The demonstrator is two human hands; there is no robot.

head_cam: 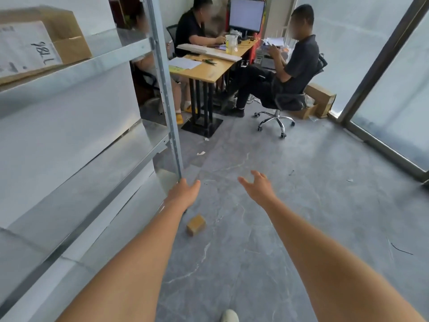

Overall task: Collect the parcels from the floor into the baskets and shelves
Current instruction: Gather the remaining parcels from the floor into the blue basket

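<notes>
A: Both arms out ahead. Left hand [184,192] open by the foot of the shelf post [166,89], holding nothing. Right hand [257,187] open too, fingers spread over bare floor [301,182].

B: And the parcel?

A: 1 small brown parcel [196,224] on the floor, just under the left forearm, near the shelves [76,66]. Probably next for pickup.

B: Room to move?

A: Plenty rightward. Leftward, shelf edges close. Ahead, tabletop [209,68] with 2 seated people well apart.

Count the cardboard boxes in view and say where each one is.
4: a small box on the floor below the left hand, two boxes on the top shelf, and one behind the office chair. More may be hidden.
</notes>
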